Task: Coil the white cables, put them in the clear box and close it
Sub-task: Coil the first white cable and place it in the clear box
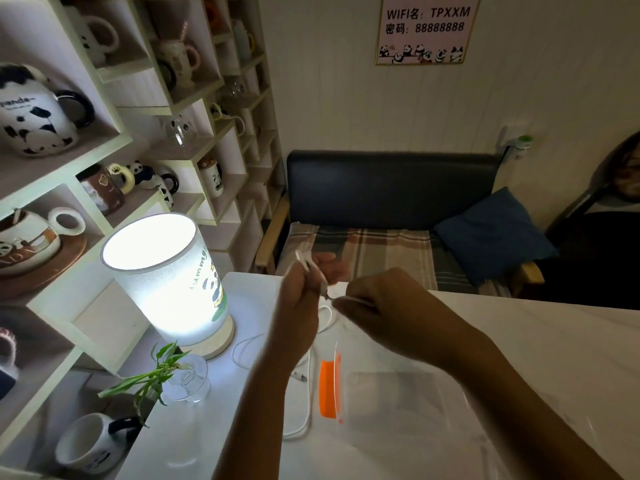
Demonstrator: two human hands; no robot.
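Note:
My left hand is raised above the white table, closed around one end of a white cable. My right hand pinches the same cable a little to the right of the left hand. The cable hangs down between my hands and trails in loops across the table toward me, its metal plug lying on the table. The clear box with an orange latch lies flat under my right forearm, to the right of the cable.
A lit cylindrical lamp stands at the table's left. A glass vase with a green plant sits in front of it. Shelves with panda mugs fill the left side. A dark sofa with a blue cushion lies beyond the table.

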